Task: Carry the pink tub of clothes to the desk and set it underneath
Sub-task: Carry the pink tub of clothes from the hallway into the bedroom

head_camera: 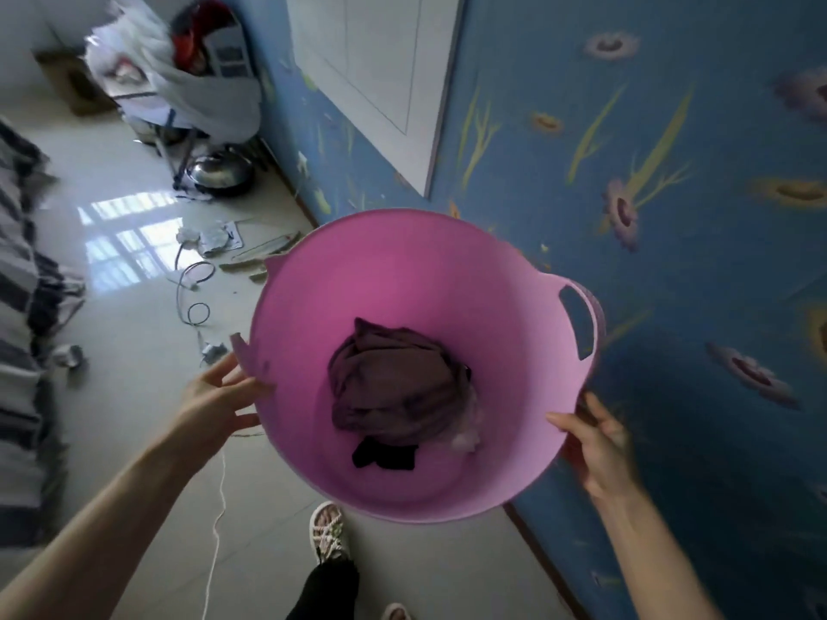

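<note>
The pink tub (416,279) is held up off the floor (134,396), beside a blue wall (671,270). The left hand (219,400) grips the rim at the left, fingers spread along the outside wall – thumb near the left handle. The right hand (595,440) clasps the rim at the near right, thumb on the inside edge, fingers underneath. Inside lie dark purple clothes (394,382) and a black piece (385,456). A sandalled foot (329,532) stands below the tub.
</note>
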